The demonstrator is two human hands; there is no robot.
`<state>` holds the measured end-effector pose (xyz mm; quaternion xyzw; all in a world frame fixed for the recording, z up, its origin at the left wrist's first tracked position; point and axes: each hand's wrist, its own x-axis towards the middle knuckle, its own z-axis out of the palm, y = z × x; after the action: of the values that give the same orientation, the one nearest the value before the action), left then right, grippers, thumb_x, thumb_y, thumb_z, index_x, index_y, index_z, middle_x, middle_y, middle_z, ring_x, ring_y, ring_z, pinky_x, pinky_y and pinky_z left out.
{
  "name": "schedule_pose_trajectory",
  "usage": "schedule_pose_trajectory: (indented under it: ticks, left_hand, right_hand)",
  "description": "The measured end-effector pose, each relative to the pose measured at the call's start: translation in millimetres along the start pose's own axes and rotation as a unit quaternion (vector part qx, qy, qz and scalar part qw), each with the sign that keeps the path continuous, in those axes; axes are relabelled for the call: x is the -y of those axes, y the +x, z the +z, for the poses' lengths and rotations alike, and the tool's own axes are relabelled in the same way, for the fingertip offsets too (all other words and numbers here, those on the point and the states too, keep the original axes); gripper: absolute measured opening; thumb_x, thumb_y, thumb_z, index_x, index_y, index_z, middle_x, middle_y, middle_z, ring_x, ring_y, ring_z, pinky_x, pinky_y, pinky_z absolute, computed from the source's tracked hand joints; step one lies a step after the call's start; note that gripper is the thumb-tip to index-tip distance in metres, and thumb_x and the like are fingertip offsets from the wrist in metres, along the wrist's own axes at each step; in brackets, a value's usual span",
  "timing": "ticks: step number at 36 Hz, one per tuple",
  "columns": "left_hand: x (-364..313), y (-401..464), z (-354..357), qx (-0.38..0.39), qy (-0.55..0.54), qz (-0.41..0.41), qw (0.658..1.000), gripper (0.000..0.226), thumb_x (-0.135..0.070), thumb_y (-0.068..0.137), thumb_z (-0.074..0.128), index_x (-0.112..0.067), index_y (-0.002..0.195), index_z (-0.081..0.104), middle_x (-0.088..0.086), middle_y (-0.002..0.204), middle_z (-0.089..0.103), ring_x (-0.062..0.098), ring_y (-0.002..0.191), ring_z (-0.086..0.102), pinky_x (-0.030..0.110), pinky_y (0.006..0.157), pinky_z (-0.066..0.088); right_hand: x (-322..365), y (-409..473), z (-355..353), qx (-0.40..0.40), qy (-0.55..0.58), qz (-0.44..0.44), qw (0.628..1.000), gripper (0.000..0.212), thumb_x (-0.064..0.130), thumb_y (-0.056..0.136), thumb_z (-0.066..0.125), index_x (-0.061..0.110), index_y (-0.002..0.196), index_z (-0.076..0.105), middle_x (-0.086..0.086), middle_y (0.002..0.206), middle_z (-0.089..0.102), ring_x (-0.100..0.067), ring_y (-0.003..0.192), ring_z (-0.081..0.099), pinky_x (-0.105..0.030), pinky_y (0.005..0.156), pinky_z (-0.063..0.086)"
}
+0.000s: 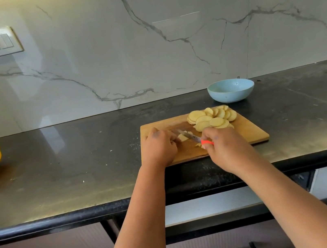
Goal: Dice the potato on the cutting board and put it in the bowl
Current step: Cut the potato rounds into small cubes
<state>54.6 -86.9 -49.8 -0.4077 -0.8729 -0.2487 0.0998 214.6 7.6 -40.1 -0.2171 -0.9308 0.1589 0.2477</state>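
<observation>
Near the frame's centre, the right hand (224,148) grips the knife (190,137) while the left hand (158,147) pins a potato piece (182,137) on the cutting board (249,129); its curled fingers sit just beside the blade, so a slip could nick them. Farther back lie the potato slices (213,117), then the blue bowl (231,90), which appears empty, at upper right on the surface (77,154); pieces carried that far may drop.

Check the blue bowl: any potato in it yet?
Empty as far as shows. The blue bowl shows only bare inside; its near bottom is hidden by the rim. The potato slices lie on the cutting board.
</observation>
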Motion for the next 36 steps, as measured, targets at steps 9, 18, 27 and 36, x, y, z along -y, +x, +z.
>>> schedule_pose_trajectory:
  ticks: [9, 18, 27, 36]
  left_hand:
    - [0, 4, 8, 0.014, 0.038, 0.008, 0.999, 0.037, -0.013, 0.088, 0.046, -0.033, 0.102, 0.074, -0.007, 0.111, 0.069, 0.020, 0.117, 0.041, 0.039, 0.098, 0.026]
    - [-1, 2, 6, 0.006, 0.039, 0.019, 0.999, 0.036, -0.013, 0.087, 0.046, -0.030, 0.101, 0.075, -0.008, 0.105, 0.071, 0.021, 0.115, 0.044, 0.040, 0.099, 0.029]
    - [-7, 2, 8, -0.053, -0.061, 0.053, 0.995, 0.023, -0.039, 0.086, 0.064, -0.025, 0.104, 0.070, -0.005, 0.108, 0.063, 0.018, 0.108, 0.048, 0.031, 0.093, 0.040]
    - [-31, 15, 23, 0.148, 0.046, 0.065, 0.986, 0.086, -0.072, 0.084, 0.050, -0.017, 0.148, 0.033, 0.005, 0.158, 0.026, 0.028, 0.145, 0.021, 0.045, 0.116, 0.025]
  right_hand:
    - [29, 19, 4, 0.111, -0.128, 0.033, 0.985, 0.022, -0.002, 0.088, 0.047, 0.019, 0.080, 0.044, 0.000, 0.072, 0.045, -0.012, 0.059, 0.041, -0.026, 0.048, 0.031]
    - [1, 5, -60, 0.205, -0.045, 0.101, 0.972, 0.001, 0.025, 0.094, 0.062, 0.025, 0.094, 0.063, 0.007, 0.090, 0.061, -0.010, 0.081, 0.059, -0.023, 0.063, 0.043]
    - [-37, 25, -49, 0.079, 0.291, 0.167, 0.939, 0.005, 0.019, 0.094, 0.063, 0.014, 0.093, 0.063, -0.005, 0.066, 0.062, -0.010, 0.048, 0.043, -0.023, 0.048, 0.034]
    - [-27, 57, 11, -0.098, 0.413, 0.181, 0.887, 0.009, 0.024, 0.094, 0.062, 0.020, 0.102, 0.061, -0.005, 0.071, 0.067, -0.012, 0.053, 0.053, -0.026, 0.050, 0.042]
